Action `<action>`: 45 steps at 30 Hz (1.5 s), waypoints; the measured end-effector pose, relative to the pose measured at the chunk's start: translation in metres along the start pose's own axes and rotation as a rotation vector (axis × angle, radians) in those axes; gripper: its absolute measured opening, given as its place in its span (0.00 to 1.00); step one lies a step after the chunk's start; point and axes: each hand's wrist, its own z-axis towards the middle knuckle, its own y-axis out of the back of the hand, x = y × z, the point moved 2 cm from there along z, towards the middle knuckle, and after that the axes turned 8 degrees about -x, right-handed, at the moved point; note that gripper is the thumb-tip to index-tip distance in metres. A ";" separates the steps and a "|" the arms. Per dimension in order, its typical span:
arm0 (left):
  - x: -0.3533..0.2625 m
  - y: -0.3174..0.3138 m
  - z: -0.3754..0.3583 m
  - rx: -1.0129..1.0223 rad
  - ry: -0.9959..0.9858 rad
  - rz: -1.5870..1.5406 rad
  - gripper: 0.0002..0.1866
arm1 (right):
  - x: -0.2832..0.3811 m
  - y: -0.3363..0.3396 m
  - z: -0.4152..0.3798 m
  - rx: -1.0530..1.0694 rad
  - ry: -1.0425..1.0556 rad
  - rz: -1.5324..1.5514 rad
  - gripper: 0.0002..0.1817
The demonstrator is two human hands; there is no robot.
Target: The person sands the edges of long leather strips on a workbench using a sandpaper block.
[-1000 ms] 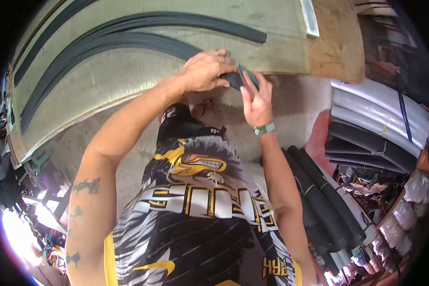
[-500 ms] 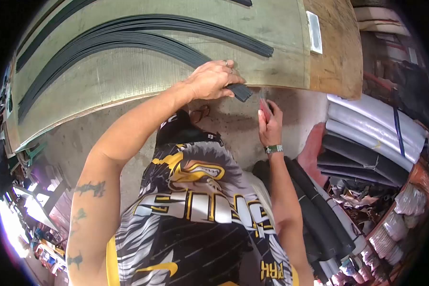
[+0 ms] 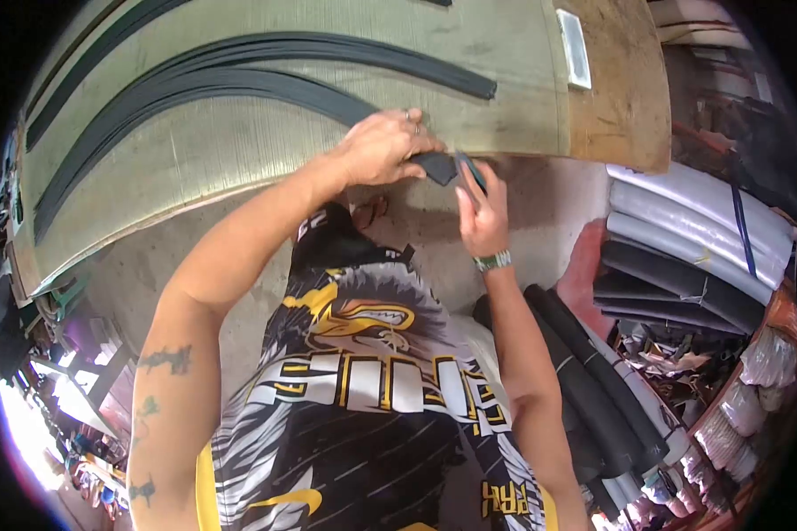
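Strips of dark grey material lie together in a long curved bundle [image 3: 266,84] on the table, with the end [image 3: 437,167] jutting past the table's front edge. My left hand [image 3: 390,149] is closed over that bundle close to its end, thumb below and fingers on top. In my right hand [image 3: 484,217] is a thin flat hand tool [image 3: 475,173], gripped between thumb and fingers. Its tip is right at the strip ends; I cannot tell its exact kind. Behind my left hand lies a second curved bundle of strips [image 3: 372,51].
The pale green table [image 3: 505,128] has a brown board section at its right, with a white rectangular block [image 3: 574,50] on it. Clear-wrapped rolls [image 3: 673,212] and dark rolls [image 3: 584,389] stand at the right. More strips [image 3: 97,62] lie at the far left.
My right hand has moved left and up, bringing the tool to the strip ends. My left hand keeps hold of the bundle and has shifted slightly left.
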 end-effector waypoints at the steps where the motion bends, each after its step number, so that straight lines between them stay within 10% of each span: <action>1: 0.004 -0.004 -0.001 -0.057 -0.063 -0.022 0.28 | -0.023 -0.001 -0.015 0.036 -0.047 -0.041 0.23; 31: -0.005 0.007 0.006 0.086 -0.104 0.063 0.32 | -0.047 -0.004 -0.042 0.081 -0.290 -0.037 0.20; 45: 0.003 0.003 0.004 0.095 -0.109 0.045 0.30 | 0.019 0.002 0.022 0.003 0.003 -0.015 0.23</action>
